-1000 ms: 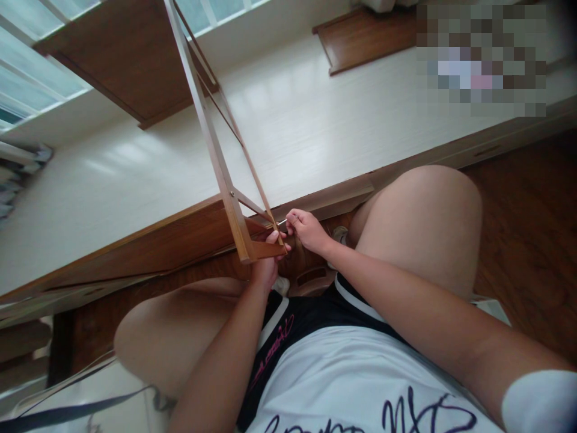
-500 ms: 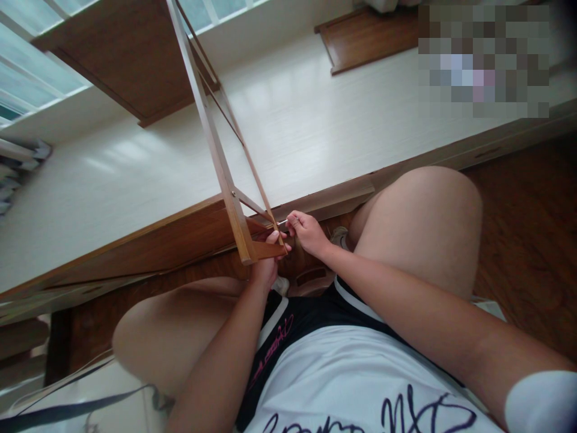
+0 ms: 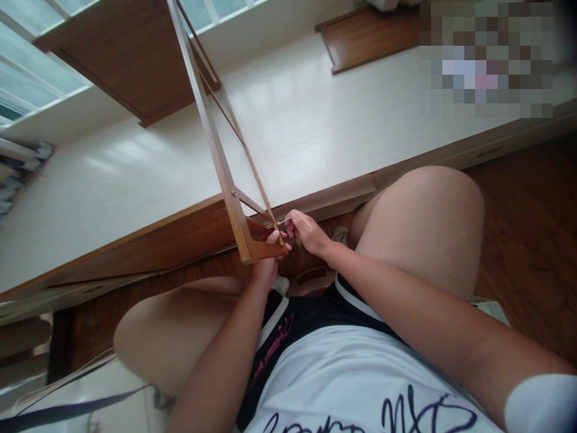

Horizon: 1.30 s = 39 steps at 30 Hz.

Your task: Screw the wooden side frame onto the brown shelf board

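A brown wooden frame (image 3: 222, 161) with long slats and joining crosspieces leans over the table edge, its near end low in front of me. My left hand (image 3: 269, 255) is closed around that near end, partly hidden behind a short crosspiece (image 3: 265, 249). Between the fingertips of my right hand (image 3: 307, 231) is a thin silver rod-like tool (image 3: 283, 221), pinched and reaching to the outer slat (image 3: 265, 201) close to the left fingers. The grip covers much of the tool, so its exact kind cannot be made out.
A long pale table (image 3: 288, 138) crosses the view beyond my knees. A wooden panel (image 3: 121, 54) joins the frame at the far left, and another wooden panel (image 3: 369, 39) lies at the back. Windows stand behind; a blurred patch covers the upper right.
My right hand has turned slightly at the wrist, and the thin tool is tilted a little differently. The left hand and the wooden frame stay in place.
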Available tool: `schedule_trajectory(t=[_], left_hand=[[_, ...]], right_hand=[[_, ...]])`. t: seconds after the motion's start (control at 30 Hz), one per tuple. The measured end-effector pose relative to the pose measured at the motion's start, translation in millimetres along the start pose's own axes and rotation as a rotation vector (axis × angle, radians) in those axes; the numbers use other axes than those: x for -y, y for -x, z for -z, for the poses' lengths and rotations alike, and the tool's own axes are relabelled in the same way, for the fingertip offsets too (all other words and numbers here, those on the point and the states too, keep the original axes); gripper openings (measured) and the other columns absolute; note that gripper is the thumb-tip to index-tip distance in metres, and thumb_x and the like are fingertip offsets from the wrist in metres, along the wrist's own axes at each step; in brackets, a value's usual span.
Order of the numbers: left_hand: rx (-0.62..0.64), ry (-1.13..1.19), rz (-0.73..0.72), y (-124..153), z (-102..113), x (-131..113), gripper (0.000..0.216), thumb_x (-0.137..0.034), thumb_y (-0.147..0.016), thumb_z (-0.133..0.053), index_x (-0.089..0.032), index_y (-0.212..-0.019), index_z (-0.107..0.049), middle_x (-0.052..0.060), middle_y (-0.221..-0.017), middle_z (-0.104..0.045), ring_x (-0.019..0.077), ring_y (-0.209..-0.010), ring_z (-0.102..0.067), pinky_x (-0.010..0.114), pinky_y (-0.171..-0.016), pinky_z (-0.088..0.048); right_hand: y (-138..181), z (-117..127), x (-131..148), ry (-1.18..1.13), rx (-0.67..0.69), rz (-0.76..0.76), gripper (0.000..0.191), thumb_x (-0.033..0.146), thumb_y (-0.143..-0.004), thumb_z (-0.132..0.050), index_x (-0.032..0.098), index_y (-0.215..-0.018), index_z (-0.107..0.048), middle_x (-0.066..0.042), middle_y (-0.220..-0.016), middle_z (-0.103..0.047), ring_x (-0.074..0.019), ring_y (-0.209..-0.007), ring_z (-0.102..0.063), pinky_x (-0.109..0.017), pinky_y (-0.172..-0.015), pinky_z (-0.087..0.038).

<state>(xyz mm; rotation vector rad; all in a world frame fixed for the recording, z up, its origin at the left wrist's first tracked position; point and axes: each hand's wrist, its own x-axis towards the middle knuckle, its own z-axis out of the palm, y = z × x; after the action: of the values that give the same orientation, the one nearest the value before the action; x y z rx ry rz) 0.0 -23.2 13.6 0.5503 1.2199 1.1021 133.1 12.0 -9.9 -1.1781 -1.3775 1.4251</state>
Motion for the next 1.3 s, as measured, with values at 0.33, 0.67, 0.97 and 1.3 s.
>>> schedule_trajectory(t=[0.33, 0.67, 0.97, 1.3], left_hand=[[0.021, 0.013, -0.025, -0.6, -0.1, -0.1, 0.022, -0.033, -0.076, -0.067, -0.013, -0.086, -0.064, 0.001, -0.075, -0.063, 0.0066, -0.052, -0.058, 0.015, -0.038, -0.026], [-0.008, 0.017, -0.018, 1.6, -2.9, -2.3, 0.023, -0.033, -0.074, -0.068, -0.014, -0.085, -0.062, 0.000, -0.074, -0.064, 0.0070, -0.050, -0.058, 0.016, -0.037, -0.025], [-0.016, -0.010, -0.025, 0.2, -1.7, -0.8, 0.025, -0.036, -0.072, -0.069, -0.014, -0.081, -0.062, 0.000, -0.075, -0.062, 0.0074, -0.050, -0.058, 0.017, -0.037, -0.025], [-0.039, 0.002, -0.004, -0.5, -2.1, -0.8, 0.028, -0.037, -0.071, -0.071, -0.014, -0.086, -0.061, 0.000, -0.076, -0.062, 0.0069, -0.051, -0.058, 0.016, -0.037, -0.025]], right_hand=[[-2.4, 4.2, -3.2, -0.090, 0.074, 0.040, 0.047, 0.054, -0.097, -0.028, 0.018, -0.086, -0.057, 0.002, -0.059, -0.056, -0.0111, -0.055, -0.048, -0.024, -0.057, -0.038], [-11.9, 4.8, 6.2, -0.150, 0.058, -0.175, 0.061, 0.058, -0.093, -0.032, 0.015, -0.058, -0.057, 0.000, -0.039, -0.050, -0.0089, -0.036, -0.040, -0.023, -0.046, -0.033], [-18.3, 4.0, 9.1, -0.146, 0.021, -0.237, 0.054, 0.054, -0.092, -0.040, 0.015, -0.060, -0.056, 0.002, -0.040, -0.050, -0.0071, -0.036, -0.039, -0.021, -0.044, -0.031], [-16.8, 9.8, 11.4, -0.069, 0.001, -0.184, 0.047, 0.050, -0.092, -0.044, 0.016, -0.061, -0.054, 0.002, -0.045, -0.052, -0.0070, -0.039, -0.039, -0.022, -0.046, -0.031]])
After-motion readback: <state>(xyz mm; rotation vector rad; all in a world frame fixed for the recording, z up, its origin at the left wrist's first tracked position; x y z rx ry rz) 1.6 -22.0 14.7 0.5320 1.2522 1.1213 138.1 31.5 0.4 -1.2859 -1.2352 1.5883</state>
